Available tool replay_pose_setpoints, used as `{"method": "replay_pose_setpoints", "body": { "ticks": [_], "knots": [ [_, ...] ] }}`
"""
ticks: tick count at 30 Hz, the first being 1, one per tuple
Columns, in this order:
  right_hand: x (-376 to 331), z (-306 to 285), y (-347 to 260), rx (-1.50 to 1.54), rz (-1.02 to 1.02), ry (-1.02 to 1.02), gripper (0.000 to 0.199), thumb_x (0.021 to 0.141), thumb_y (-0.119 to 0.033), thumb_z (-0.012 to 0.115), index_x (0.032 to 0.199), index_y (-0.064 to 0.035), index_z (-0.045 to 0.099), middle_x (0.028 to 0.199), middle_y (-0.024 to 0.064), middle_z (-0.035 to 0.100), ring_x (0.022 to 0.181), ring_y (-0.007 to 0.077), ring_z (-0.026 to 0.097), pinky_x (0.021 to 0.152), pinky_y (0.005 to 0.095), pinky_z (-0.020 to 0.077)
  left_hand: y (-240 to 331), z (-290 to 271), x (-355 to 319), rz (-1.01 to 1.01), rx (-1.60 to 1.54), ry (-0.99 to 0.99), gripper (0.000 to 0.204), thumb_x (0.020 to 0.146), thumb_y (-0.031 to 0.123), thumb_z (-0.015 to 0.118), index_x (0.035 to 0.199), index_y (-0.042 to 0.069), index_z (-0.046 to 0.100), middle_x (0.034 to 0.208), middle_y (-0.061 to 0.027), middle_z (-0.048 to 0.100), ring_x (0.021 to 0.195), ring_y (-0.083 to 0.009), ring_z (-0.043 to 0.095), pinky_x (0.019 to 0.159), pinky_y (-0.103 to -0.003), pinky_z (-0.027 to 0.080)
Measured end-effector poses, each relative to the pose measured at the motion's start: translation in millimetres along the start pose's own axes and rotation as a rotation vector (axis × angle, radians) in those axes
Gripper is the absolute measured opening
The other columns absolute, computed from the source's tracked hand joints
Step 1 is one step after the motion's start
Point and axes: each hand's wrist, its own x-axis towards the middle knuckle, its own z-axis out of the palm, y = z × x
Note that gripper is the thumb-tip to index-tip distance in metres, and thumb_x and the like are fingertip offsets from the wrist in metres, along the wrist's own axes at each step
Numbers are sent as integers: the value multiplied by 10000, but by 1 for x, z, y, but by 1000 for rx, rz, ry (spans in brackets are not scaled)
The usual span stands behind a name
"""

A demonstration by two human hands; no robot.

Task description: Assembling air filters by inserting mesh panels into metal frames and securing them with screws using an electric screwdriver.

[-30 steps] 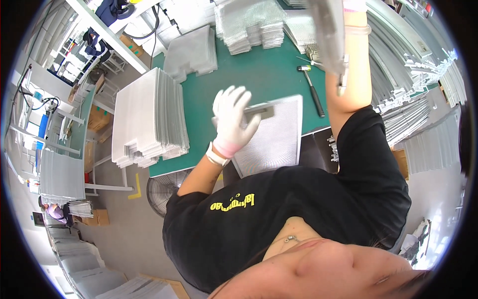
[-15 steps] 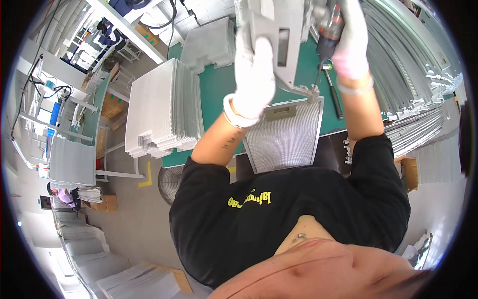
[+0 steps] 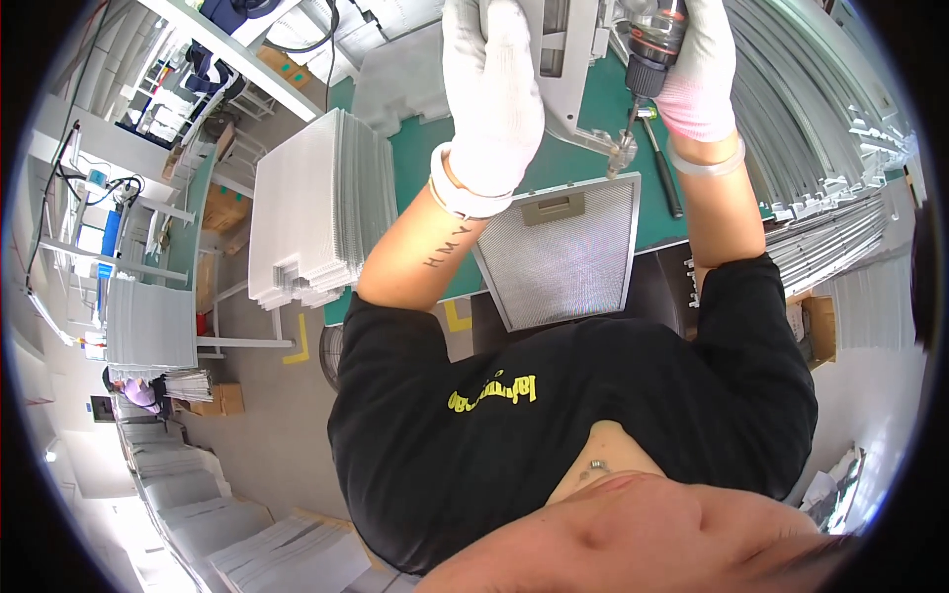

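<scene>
Grey floor (image 3: 259,420), green table (image 3: 413,158) and rectangular mesh panel (image 3: 565,259) are below right hand (image 3: 702,77), clasping a drill (image 3: 654,47), and left hand (image 3: 499,111), grip unclear

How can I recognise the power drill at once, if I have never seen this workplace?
Start from the green table and move to its right part. There, the white-gloved right hand holds the power drill above the table. Unlike the hammer lying nearby, it has a thick, dark body that ends in a thin bit.

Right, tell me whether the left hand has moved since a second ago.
Yes: judged against the hammer, the left hand has moved farther up the view.
</scene>
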Motion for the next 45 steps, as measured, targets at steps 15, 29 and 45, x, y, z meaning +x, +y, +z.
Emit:
{"method": "replay_pose_setpoints", "body": {
  "ticks": [15,29,45],
  "knots": [
    [0,4,8,38,12,2,256,1029,-302,593,1239,-158,611,935,51,667,760,120,649,628,223,543,135,-60,-102,-695,48,-864,225,778,274,701,889,87,646,744,-87,575,733,-309,592,737,-457,445],
    [-50,2,51,358,182,-334,384,1025,-437,567,1204,-104,501,920,67,619,685,123,614,567,226,488,155,-78,-96,-741,-55,-687,245,707,334,763,850,145,698,717,-35,583,648,-252,597,638,-423,426],
    [-80,-42,59,7,390,-421,784,936,-547,655,1461,-41,366,826,73,568,569,108,495,582,284,447,166,-66,-119,-791,-404,-586,348,721,213,801,1047,102,750,716,-32,495,614,-195,525,540,-354,404]
  ]
}}
